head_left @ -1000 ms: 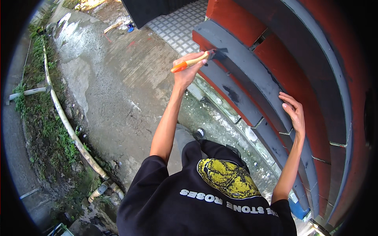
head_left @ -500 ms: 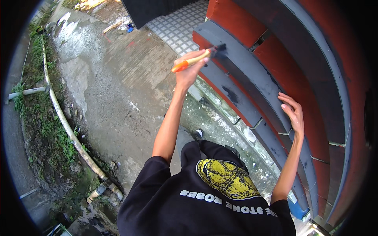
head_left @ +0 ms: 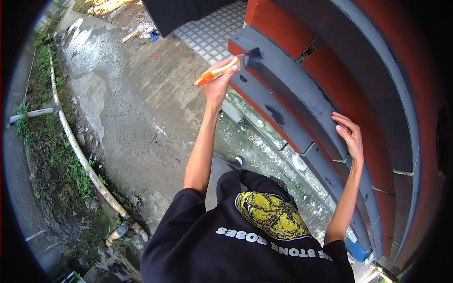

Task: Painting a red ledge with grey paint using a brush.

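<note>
My left hand (head_left: 218,84) is closed round the wooden handle of a paintbrush (head_left: 226,67), whose handle end is orange. Its dark bristles are at the near-left end of a grey ledge (head_left: 283,59) on a red and grey stepped wall (head_left: 358,80). Fresh dark paint shows on the ledge's front edge. A black patch (head_left: 273,114) marks the lower grey ledge. Farther right, my right hand (head_left: 350,133) rests on the upper ledge with its fingers stretched out and nothing in them.
Wet concrete ground (head_left: 137,113) lies to the left, bordered by a long pale pipe (head_left: 78,151) and weeds. Grey and white tiles (head_left: 207,33) are beyond the wall's end, beside a dark panel (head_left: 174,14). A blue container (head_left: 357,251) stands at the lower right.
My left hand has shifted slightly left and back with the paintbrush, drawing the bristles toward the ledge's outer end. My right hand has stayed in about the same place.
</note>
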### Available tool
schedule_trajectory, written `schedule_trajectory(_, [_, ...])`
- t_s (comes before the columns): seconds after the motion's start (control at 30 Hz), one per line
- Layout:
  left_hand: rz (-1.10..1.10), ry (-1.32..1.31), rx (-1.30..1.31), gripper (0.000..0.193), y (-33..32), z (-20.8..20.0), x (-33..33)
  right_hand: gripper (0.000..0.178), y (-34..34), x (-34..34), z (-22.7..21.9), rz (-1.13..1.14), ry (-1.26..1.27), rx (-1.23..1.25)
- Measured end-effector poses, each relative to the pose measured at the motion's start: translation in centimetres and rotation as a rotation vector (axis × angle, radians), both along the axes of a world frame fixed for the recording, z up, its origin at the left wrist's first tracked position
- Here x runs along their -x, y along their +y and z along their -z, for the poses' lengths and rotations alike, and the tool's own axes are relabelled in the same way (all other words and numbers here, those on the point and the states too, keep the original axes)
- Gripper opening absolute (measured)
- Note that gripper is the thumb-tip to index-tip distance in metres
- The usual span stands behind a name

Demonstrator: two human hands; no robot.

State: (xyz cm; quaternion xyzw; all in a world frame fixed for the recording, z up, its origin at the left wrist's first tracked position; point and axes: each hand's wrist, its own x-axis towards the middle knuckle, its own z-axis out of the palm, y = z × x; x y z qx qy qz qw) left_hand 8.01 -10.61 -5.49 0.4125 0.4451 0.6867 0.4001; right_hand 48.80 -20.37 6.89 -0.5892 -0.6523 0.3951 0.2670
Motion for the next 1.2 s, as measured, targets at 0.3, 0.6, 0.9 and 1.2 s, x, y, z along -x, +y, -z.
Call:
schedule_trajectory(0.3, [0.158,0.108,-0.040,0.032,-1.0,-0.2,-0.5,0.036,0.1,-0.2,-0.2,0.005,-0.004,-0.016])
schedule_trajectory(0.6, [-0.412,0.099,-0.159,0.026,1.5,0.8,1.7,0.036,-0.1,0.1,-0.2,0.025,-0.035,-0.009])
schedule_trajectory(0.9, [-0.403,0.067,-0.062,0.031,-0.6,2.6,-4.7,0.039,-0.1,0.5,-0.3,0.041,-0.013,-0.002])
schedule_trajectory(1.2, [0.035,0.065,0.008,0.030,-3.4,2.6,0.8,0.040,-0.1,0.4,-0.4,0.059,0.000,0.022])
